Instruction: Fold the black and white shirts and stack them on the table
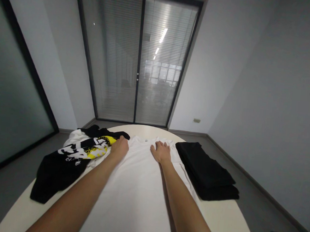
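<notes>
The shirt (136, 192) was matt cloth, the bundle (54, 174) left of it creased cloth, the stack (206, 171) right of it matt cloth, the table (234, 222) beneath it smooth.

Wht tee (136, 189) neck mark (146, 141) too tiny — blk top (55, 174) ltrs (82, 152) prob. illegible.

the light is dim and greyish, darkening toward the corners. bright strips of light (163, 35) gleam in the glass door (115, 74). a soft shadow runs beside the right forearm (182, 202) on the white shirt (136, 185). wide-angle distortion makes the walls (255, 87) lean; detail looks soft.
</notes>
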The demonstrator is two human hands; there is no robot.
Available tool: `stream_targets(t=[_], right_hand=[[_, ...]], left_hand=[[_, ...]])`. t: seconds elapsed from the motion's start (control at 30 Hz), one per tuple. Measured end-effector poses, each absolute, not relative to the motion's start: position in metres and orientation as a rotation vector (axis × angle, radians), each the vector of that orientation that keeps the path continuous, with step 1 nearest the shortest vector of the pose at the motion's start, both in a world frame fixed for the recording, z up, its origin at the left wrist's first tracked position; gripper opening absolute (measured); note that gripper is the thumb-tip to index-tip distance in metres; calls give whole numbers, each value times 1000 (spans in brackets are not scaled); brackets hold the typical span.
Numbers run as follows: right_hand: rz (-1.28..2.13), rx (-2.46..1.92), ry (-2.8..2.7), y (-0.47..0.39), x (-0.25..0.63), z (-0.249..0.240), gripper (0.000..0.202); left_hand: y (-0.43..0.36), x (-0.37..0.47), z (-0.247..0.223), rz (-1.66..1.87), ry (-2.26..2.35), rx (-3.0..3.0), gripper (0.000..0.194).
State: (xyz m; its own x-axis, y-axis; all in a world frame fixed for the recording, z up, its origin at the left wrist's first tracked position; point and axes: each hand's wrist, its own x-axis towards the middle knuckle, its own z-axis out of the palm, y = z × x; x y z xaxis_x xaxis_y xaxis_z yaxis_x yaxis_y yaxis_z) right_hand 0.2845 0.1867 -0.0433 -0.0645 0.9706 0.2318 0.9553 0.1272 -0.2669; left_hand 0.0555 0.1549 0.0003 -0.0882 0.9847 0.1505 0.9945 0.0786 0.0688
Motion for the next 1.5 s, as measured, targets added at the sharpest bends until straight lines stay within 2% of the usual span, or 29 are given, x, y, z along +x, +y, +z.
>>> stream_targets(t=[0.23,0.47,0.83,1.1,1.3,1.4,1.5], right_hand=[[96,-1854,-2021,189,285,-46,51],[105,-1865,-2036,191,286,-50,57],[216,-1932,-2156,196,289,-51,72],[228,-1940,-2183,198,289,-53,73],[269,-1928,-2173,203,290,-55,72],[309,-1879,-2120,205,292,-54,70],[261,-1827,-2046,206,299,-48,58]], left_hand=[[157,53,16,-546,-2148,-1923,37],[168,42,30,-680,-2165,-1887,37],[192,19,21,-482,-2098,-2044,47],[179,16,22,-364,-2138,-2035,33],[142,75,26,-398,-2019,-2107,40],[110,107,3,-349,-2026,-2205,46],[84,121,-28,-292,-2127,-2236,64]])
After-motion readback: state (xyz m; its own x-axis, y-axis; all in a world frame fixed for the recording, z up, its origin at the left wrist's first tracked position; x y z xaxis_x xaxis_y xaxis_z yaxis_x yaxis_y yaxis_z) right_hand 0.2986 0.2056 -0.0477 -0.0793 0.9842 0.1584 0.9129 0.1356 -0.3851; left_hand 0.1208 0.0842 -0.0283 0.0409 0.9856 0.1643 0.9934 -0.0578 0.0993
